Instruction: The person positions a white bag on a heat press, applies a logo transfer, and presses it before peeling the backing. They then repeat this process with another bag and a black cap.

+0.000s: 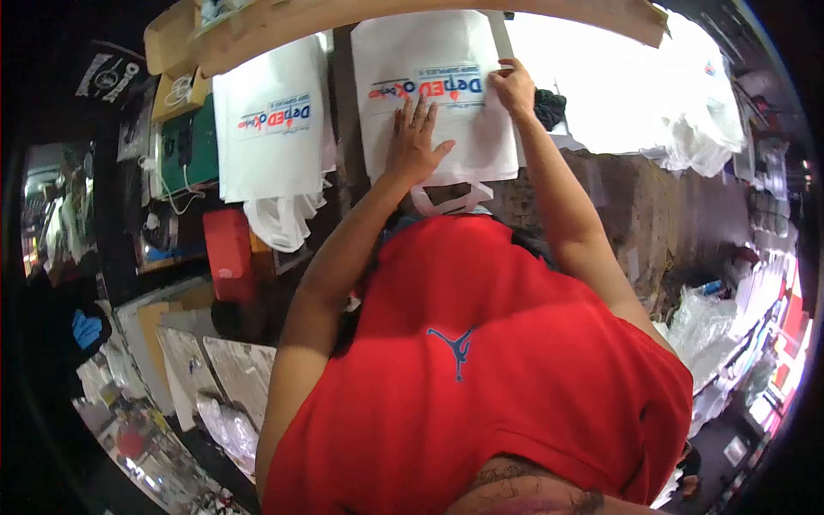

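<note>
A white bag (375, 137) with blue and red print lies flat before me, its loop handle (452, 202) hanging toward my body. My left hand (416, 148) rests palm down on its printed face, fingers spread and thumb out to the right. At the bag's right edge my right hand (513, 87) is closed, fingers curled on the edge beside a narrow greyish strip (499, 36). To the left lies a stack of similar printed white bags (270, 154), handles bunched at its lower end.
More white bags (699, 94) are piled at the right under bright light. A long cardboard piece (412, 15) spans the far side. A red box (227, 249), a green board (190, 146) with cables and an open cardboard box (176, 94) sit at left. Clear plastic wrap (704, 322) lies at right.
</note>
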`<state>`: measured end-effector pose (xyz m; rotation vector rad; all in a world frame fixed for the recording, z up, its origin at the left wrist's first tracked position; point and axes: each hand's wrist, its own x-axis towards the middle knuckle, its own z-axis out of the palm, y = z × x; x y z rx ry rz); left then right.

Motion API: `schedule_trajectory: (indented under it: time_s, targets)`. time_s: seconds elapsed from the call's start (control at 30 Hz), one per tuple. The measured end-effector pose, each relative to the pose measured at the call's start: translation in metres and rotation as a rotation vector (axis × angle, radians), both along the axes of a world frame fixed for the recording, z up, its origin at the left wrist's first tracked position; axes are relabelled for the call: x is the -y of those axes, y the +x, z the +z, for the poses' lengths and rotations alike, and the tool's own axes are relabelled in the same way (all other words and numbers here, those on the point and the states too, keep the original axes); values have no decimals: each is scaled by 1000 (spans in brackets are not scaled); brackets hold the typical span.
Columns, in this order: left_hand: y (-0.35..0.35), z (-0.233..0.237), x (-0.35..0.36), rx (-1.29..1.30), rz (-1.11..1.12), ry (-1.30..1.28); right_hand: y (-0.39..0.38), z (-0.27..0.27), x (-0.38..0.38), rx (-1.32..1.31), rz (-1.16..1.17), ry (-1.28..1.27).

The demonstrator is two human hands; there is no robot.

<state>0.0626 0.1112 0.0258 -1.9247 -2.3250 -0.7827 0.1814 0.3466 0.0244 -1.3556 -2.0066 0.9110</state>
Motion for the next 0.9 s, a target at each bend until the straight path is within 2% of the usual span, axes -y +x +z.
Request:
schedule_trajectory:
  time_s: [0.3, 0.4, 0.47, 0.53, 0.57, 0.67, 0.9]
  targets:
    - [5, -4, -7, -22, 63, -74, -1, 0, 0, -26, -25, 14]
    - [5, -4, -6, -48, 63, -113, 9, 12, 23, -124, -47, -11]
    - [3, -4, -8, -56, 65, -119, 21, 10, 48, -14, 88, 499]
    - [4, -5, -8, -48, 69, -112, 36, 1, 88, 99, 303, 535]
    - [4, -7, -8, -44, 70, -115, 41, -7, 103, 102, 305, 532]
    - [4, -10, -8, -63, 60, -100, 46, -18, 120, 417, 395, 456]
    - [6, -9, -7, -70, 134, -87, 47, -20, 119, 416, 394, 447]
